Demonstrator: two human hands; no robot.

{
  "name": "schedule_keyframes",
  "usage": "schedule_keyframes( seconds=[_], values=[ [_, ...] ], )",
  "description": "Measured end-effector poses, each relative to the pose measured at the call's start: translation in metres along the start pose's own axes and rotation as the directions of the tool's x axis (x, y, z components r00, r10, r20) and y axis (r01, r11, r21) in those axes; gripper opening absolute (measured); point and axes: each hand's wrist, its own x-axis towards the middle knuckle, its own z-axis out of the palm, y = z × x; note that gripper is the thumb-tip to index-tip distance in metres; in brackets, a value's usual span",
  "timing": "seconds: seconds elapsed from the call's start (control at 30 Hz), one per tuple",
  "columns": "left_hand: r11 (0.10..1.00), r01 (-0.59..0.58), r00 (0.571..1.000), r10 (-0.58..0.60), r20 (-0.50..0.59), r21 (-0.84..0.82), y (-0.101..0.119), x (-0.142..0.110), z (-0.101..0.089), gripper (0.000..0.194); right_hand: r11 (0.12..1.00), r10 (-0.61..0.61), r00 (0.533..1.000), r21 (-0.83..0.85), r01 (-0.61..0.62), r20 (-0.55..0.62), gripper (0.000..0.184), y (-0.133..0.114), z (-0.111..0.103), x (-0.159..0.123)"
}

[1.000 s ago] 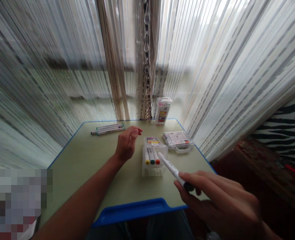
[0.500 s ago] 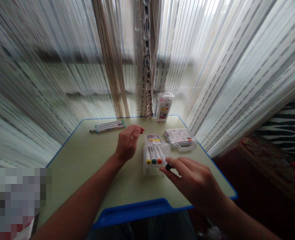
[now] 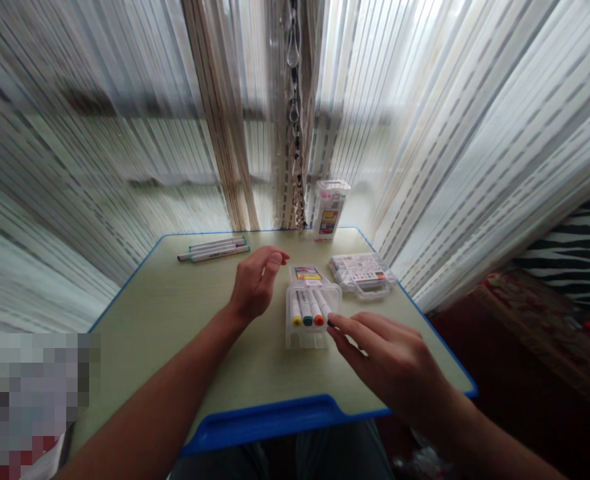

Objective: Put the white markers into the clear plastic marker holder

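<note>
An open clear plastic case [image 3: 307,340] lies on the table with white markers in a row inside it. Their caps show yellow [image 3: 297,321], teal green [image 3: 308,321] and orange [image 3: 319,321]. At the right end of the row, my right hand [image 3: 392,350] has thumb and fingertips closed on the black-capped marker [image 3: 329,322], whose body lies inside the case. My left hand [image 3: 256,281] is held above the table just left of the case, fingers curled in and thumb against them, with nothing seen in it. Its fingertips are partly hidden.
A closed clear case [image 3: 359,273] with a handle lies at the right. Another clear case [image 3: 331,210] stands upright at the back edge. Several loose markers [image 3: 213,249] lie at the back left. String curtains [image 3: 125,147] hang behind the blue-edged table [image 3: 175,300].
The black-capped marker has gone further into the case, its cap now level with the other caps. My right fingertips followed it forward. My left hand has hardly moved.
</note>
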Motion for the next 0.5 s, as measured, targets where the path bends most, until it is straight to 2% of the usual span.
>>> schedule_keyframes(
  seconds=[0.17, 0.37, 0.5],
  values=[
    [1.000, -0.001, 1.000, 0.001, 0.013, 0.000, 0.001, 0.001, 0.001, 0.040, 1.000, -0.009, 1.000, -0.025, 0.009, -0.022, 0.020, 0.001, 0.002, -0.002],
    [1.000, 0.012, 0.999, -0.011, 0.033, -0.006, 0.000, 0.000, 0.001, 0.040, 1.000, -0.025, 0.996, 0.013, 0.026, -0.087, 0.017, -0.004, -0.009, -0.005],
    [0.999, 0.023, 0.999, -0.024, 0.031, 0.031, 0.000, 0.001, 0.001, 0.038, 1.000, -0.004, 0.988, 0.013, 0.006, -0.154, 0.011, -0.001, -0.021, 0.007]
  ],
)
